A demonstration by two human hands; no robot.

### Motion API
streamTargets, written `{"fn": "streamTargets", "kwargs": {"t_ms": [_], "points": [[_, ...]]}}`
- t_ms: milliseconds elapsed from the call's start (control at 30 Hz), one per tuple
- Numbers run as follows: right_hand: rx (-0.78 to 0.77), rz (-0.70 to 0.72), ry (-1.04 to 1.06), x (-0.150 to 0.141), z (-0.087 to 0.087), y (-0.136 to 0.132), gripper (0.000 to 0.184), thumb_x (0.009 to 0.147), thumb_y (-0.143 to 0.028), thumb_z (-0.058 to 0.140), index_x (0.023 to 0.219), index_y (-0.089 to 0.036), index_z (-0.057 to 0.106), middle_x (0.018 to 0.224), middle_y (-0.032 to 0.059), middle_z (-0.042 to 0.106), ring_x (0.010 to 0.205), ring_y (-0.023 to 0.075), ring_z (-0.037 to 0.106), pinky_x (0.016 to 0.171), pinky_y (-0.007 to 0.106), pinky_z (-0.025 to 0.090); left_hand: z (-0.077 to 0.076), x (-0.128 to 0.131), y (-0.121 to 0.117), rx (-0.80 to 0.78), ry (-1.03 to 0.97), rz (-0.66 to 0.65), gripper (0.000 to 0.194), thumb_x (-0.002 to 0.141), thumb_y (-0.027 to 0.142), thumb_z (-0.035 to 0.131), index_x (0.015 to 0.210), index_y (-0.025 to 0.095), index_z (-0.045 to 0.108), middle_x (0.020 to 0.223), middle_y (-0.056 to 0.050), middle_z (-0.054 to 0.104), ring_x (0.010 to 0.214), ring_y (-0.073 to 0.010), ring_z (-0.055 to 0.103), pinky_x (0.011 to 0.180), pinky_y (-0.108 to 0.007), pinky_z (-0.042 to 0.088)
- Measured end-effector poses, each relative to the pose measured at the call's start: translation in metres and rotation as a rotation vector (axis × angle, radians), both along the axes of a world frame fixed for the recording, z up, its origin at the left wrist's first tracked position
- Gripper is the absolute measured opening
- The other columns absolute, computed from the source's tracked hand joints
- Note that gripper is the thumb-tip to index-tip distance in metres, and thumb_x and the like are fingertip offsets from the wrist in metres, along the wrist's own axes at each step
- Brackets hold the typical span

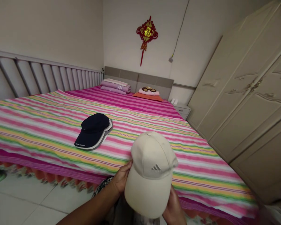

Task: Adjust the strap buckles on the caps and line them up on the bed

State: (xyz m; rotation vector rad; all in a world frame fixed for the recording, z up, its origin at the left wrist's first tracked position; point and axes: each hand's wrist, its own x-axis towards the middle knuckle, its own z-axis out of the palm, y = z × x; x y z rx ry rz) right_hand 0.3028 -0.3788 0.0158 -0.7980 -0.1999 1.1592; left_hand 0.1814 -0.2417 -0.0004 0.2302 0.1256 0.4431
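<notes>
A cream baseball cap point(152, 156) with a small grey three-stripe logo is held up at the near edge of the bed, its brim pointing down toward me. My left hand point(123, 176) grips its left side, fingers partly hidden behind the cap. On the other side my right hand point(174, 204) holds the cap near the brim, most of its fingers out of sight underneath. To the left, a small pile of caps lies on the striped sheet, a dark navy cap point(95, 126) on top and white and grey edges showing beneath it.
The bed has a striped sheet point(61, 115), with folded purple bedding point(115, 86) and an orange pillow point(150, 97) by the headboard point(121, 73). A white railing point(49, 75) runs along the left. A wardrobe point(248, 103) and nightstand point(182, 110) stand right.
</notes>
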Motion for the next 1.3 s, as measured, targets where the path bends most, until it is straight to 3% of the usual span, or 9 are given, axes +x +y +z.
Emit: {"fn": "streamTargets", "kwargs": {"t_ms": [100, 200, 267, 367, 600, 867, 1000, 1133, 1300], "points": [[0.044, -0.072, 0.129, 0.005, 0.004, -0.013, 0.046, 0.063, -0.057, 0.062, 0.09, -0.02, 0.068, 0.09, 0.0058, 0.07, 0.095, 0.0243, 0.059, 0.089, 0.041, 0.042, -0.005, 0.008, -0.002, 0.012, 0.034, 0.065, 0.018, 0.075, 0.011, 0.053, 0.087, 0.016, 0.065, 0.078, -0.005, 0.07, 0.09, -0.0232, 0.061, 0.092, -0.039, 0.035], [0.079, -0.126, 0.082, 0.006, 0.014, -0.025, 0.041, 0.067, -0.039, 0.067, 0.105, -0.025, 0.061, 0.101, 0.0039, 0.067, 0.095, 0.0196, 0.06, 0.089, 0.038, 0.042, -0.012, 0.016, -0.006, 0.008, 0.108, 0.112, 0.019, 0.077, 0.01, 0.05, 0.088, 0.017, 0.064, 0.078, -0.004, 0.07, 0.084, -0.0202, 0.063, 0.092, -0.038, 0.037], [0.063, -0.121, 0.037, 0.003, 0.019, -0.028, 0.049, 0.068, -0.025, 0.069, 0.114, -0.027, 0.054, 0.102, 0.0035, 0.067, 0.092, 0.018, 0.061, 0.089, 0.037, 0.042, -0.015, 0.02, -0.009, -0.01, 0.146, 0.127, 0.02, 0.078, 0.009, 0.05, 0.09, 0.018, 0.063, 0.08, -0.003, 0.07, 0.082, -0.0189, 0.064, 0.092, -0.037, 0.037], [0.056, -0.145, 0.048, -0.004, 0.019, -0.029, 0.059, 0.066, -0.021, 0.07, 0.12, -0.026, 0.049, 0.098, 0.0053, 0.068, 0.088, 0.0196, 0.062, 0.086, 0.039, 0.044, -0.015, 0.023, -0.012, -0.011, 0.166, 0.131, 0.02, 0.078, 0.01, 0.05, 0.093, 0.017, 0.061, 0.078, -0.003, 0.069, 0.086, -0.0195, 0.063, 0.092, -0.037, 0.038], [0.024, -0.197, 0.063, 0.01, 0.024, -0.033, 0.042, 0.061, -0.02, 0.072, 0.103, -0.021, 0.062, 0.084, 0.005, 0.071, 0.081, 0.0194, 0.064, 0.079, 0.036, 0.049, -0.008, 0.025, -0.016, 0.054, 0.118, 0.069, 0.023, 0.08, 0.015, 0.05, 0.102, 0.018, 0.058, 0.086, -0.003, 0.068, 0.082, -0.0163, 0.063, 0.082, -0.03, 0.043], [0.037, -0.266, -0.062, 0.091, 0.041, -0.027, 0.045, 0.056, -0.015, 0.074, 0.1, -0.019, 0.062, 0.081, 0.0016, 0.071, 0.078, 0.0168, 0.065, 0.079, 0.031, 0.05, -0.03, -0.004, -0.005, 0.065, 0.33, -0.062, 0.017, 0.079, 0.022, 0.054, 0.095, 0.018, 0.061, 0.083, -0.002, 0.067, 0.072, -0.0119, 0.062, 0.069, -0.024, 0.042], [0.053, -0.35, -0.043, 0.141, 0.045, -0.009, 0.033, 0.067, -0.009, 0.063, 0.099, -0.016, 0.061, 0.077, 0.0025, 0.071, 0.071, 0.0145, 0.065, 0.064, 0.025, 0.053, -0.055, -0.035, 0.005, 0.106, 0.389, -0.108, 0.021, 0.078, 0.024, 0.056, 0.098, 0.018, 0.062, 0.088, -0.004, 0.067, 0.077, -0.0146, 0.062, 0.074, -0.027, 0.041], [0.066, -0.416, -0.036, 0.19, 0.053, 0.014, 0.029, 0.078, -0.006, 0.049, 0.102, -0.017, 0.058, 0.079, 0.0015, 0.071, 0.07, 0.0118, 0.065, 0.06, 0.022, 0.053, -0.075, -0.057, 0.011, 0.124, 0.369, -0.168, 0.025, 0.078, 0.026, 0.055, 0.101, 0.017, 0.062, 0.093, -0.007, 0.067, 0.085, -0.0187, 0.061, 0.08, -0.032, 0.039], [-0.001, -0.473, -0.008, 0.241, 0.038, 0.025, 0.024, 0.084, -0.006, 0.042, 0.098, -0.017, 0.058, 0.072, -0.0009, 0.068, 0.062, 0.0095, 0.063, 0.057, 0.02, 0.052, -0.078, -0.062, 0.01, 0.14, 0.373, -0.174, 0.025, 0.078, 0.026, 0.054, 0.1, 0.017, 0.064, 0.094, -0.008, 0.066, 0.088, -0.0211, 0.06, 0.084, -0.035, 0.038]]}}
